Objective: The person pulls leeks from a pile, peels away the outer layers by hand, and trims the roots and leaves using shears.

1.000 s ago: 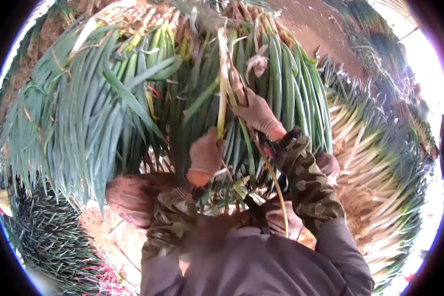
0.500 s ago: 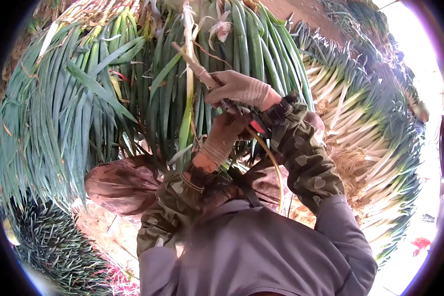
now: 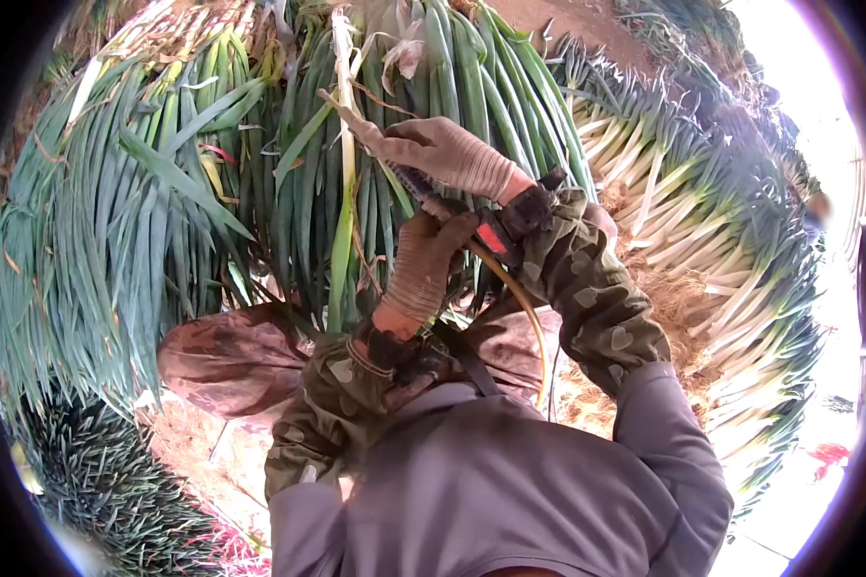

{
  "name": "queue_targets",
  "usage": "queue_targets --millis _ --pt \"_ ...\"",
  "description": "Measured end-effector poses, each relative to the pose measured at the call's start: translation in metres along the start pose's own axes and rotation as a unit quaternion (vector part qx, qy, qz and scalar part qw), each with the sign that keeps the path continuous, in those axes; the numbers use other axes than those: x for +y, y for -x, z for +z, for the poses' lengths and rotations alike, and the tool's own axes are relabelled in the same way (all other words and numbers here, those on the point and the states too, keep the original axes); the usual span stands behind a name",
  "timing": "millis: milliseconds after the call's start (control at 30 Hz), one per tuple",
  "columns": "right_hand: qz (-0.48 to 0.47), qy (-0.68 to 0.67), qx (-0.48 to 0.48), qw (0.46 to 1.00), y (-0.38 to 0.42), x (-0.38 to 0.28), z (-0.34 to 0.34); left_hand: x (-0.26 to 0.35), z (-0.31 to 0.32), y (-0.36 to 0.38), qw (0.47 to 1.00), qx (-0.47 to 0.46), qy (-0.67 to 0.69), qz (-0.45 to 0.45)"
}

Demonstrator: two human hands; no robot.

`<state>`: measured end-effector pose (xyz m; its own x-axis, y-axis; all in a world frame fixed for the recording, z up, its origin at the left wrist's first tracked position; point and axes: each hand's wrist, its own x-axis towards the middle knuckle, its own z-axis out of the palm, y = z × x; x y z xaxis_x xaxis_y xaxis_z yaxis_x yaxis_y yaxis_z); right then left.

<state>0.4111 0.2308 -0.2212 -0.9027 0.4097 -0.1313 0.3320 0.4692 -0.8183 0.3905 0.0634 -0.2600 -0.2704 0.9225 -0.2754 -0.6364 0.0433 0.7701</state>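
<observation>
My left hand (image 3: 421,267), in a knitted work glove, is closed around the dark hose-fed tool (image 3: 442,206). A yellow hose (image 3: 523,298) runs back from its grip toward my lap. Just above, my gloved right hand (image 3: 449,156) has its fingers closed on a tan tapered strip (image 3: 353,117) that points up and left. The tool's dark barrel passes beneath that hand. Behind both hands hang long green onions (image 3: 303,212), leaves downward. One pale-stemmed green onion (image 3: 343,87) lies over them, close left of the strip's tip.
More bundled green onions (image 3: 96,221) spread on the left. Rows of onions with white stems and roots (image 3: 693,260) curve along the right. A dark green pile (image 3: 106,481) and pink strings (image 3: 236,548) are at lower left. My bent knee (image 3: 226,361) is beneath the leaves.
My right hand has shifted slightly up and left with the strip, exposing more of the dark barrel. My left hand keeps its hold on the tool. The whole view has shifted a little.
</observation>
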Motion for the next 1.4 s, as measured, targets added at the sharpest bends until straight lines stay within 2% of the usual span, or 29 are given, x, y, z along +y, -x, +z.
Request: queue_targets --millis 167,267,300,433,533,633,767,867,900,967,1000,1067,1133,1167,1233,1267,1300,1333,1367,1400 --pt "-0.108 0.114 0.17 0.973 0.007 -0.009 -0.006 -0.009 0.0 0.001 1.0 0.009 0.0 0.004" --pt "-0.19 0.235 0.251 0.919 0.006 -0.012 -0.005 -0.016 0.002 0.0 0.998 0.018 0.054 0.004" --pt "-0.237 0.29 0.238 0.896 0.007 -0.014 -0.006 -0.017 0.002 0.001 0.997 0.02 0.07 0.011" --pt "-0.126 0.255 0.287 0.915 -0.001 -0.002 -0.003 -0.011 0.005 0.006 0.996 0.044 0.059 0.048" --pt "-0.082 0.356 0.249 0.897 -0.003 0.008 0.002 -0.011 -0.001 0.005 0.997 0.055 0.03 0.049" --pt "-0.083 0.427 0.157 0.887 -0.002 0.005 0.006 -0.011 -0.002 0.01 0.997 0.063 0.022 0.041" --pt "-0.077 0.479 0.131 0.864 -0.008 0.009 0.009 0.001 0.01 0.025 0.995 0.076 -0.023 0.058" --pt "-0.115 0.467 0.091 0.872 -0.008 0.007 0.008 -0.006 0.008 0.019 0.985 0.076 -0.077 0.137" --pt "-0.132 0.464 0.106 0.869 -0.008 0.007 0.008 -0.003 0.002 0.025 0.988 0.069 -0.115 0.081" --pt "-0.165 0.459 0.138 0.862 -0.003 -0.005 0.006 0.015 0.004 0.031 0.991 0.084 -0.103 0.024" --pt "-0.149 0.469 0.118 0.862 -0.002 -0.01 0.006 0.02 0.003 0.032 0.991 0.09 -0.099 -0.006" --pt "-0.119 0.487 0.076 0.862 0.0 -0.018 0.006 0.015 -0.01 0.04 0.987 0.117 -0.111 0.025" --pt "-0.123 0.459 0.072 0.877 0.004 -0.015 0.006 0.012 -0.031 0.043 0.977 0.133 -0.16 0.031" --pt "-0.13 0.446 0.073 0.883 0.008 -0.013 0.008 0.004 -0.044 0.039 0.967 0.132 -0.191 0.105" --pt "-0.163 0.39 0.103 0.9 0.014 -0.01 0.012 0.001 -0.065 0.031 0.962 0.113 -0.222 0.111" --pt "-0.112 0.295 0.083 0.945 0.017 -0.016 0.012 0.006 -0.072 0.026 0.959 0.105 -0.237 0.115" --pt "-0.061 0.196 0.059 0.977 0.018 -0.023 0.012 0.013 -0.078 0.02 0.963 0.061 -0.25 0.081" --pt "-0.01 0.095 0.035 0.995 0.018 -0.029 0.011 0.016 -0.075 0.015 0.964 0.058 -0.254 0.054" --pt "-0.008 -0.002 0.038 0.999 0.014 -0.019 0.018 0.019 -0.068 0.01 0.964 0.053 -0.258 0.027" --pt "-0.037 -0.024 0.031 0.999 0.011 -0.01 0.023 0.022 -0.064 0.005 0.964 0.046 -0.262 -0.002"
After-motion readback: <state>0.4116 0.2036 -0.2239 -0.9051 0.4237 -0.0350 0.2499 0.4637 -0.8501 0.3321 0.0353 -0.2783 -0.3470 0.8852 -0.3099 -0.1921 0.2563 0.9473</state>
